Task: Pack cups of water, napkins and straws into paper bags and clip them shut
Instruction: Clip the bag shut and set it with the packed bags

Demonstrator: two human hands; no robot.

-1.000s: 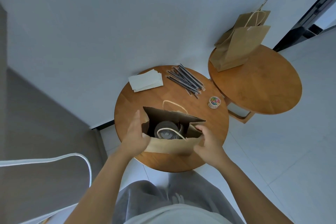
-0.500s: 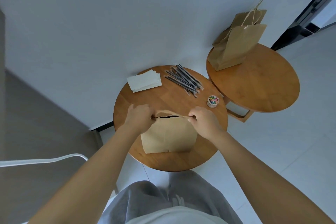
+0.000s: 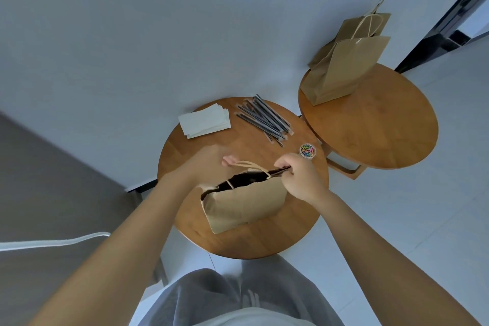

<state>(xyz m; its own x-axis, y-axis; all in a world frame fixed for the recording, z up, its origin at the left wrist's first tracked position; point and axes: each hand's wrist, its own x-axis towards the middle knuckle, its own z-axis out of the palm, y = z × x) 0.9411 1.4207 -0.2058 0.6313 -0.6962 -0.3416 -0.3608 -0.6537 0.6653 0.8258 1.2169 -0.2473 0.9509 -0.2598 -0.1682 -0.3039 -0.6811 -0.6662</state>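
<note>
A brown paper bag [image 3: 246,204] stands on the near round wooden table [image 3: 238,243], its mouth partly gaping with a dark inside; what it holds is hidden. My right hand [image 3: 300,178] pinches the bag's top right corner shut. Blurred by motion, my left hand [image 3: 207,164] hovers over the table just behind the bag's left side, fingertips near the rope handle [image 3: 250,164], holding nothing that I can see. White napkins [image 3: 203,123] and dark straws [image 3: 264,119] lie at the table's far side. A small tub of coloured paper clips [image 3: 307,151] sits right of my right hand.
A second round table [image 3: 375,130] stands to the right with two paper bags [image 3: 344,66] upright at its back edge against the wall. A white chair rail [image 3: 53,242] crosses the lower left. My grey-trousered legs are below the near table.
My left hand has come off the bag's top left corner and moved away from me. The bag's mouth, pressed flat half a second ago, gapes again on the left. My right hand keeps its pinch.
</note>
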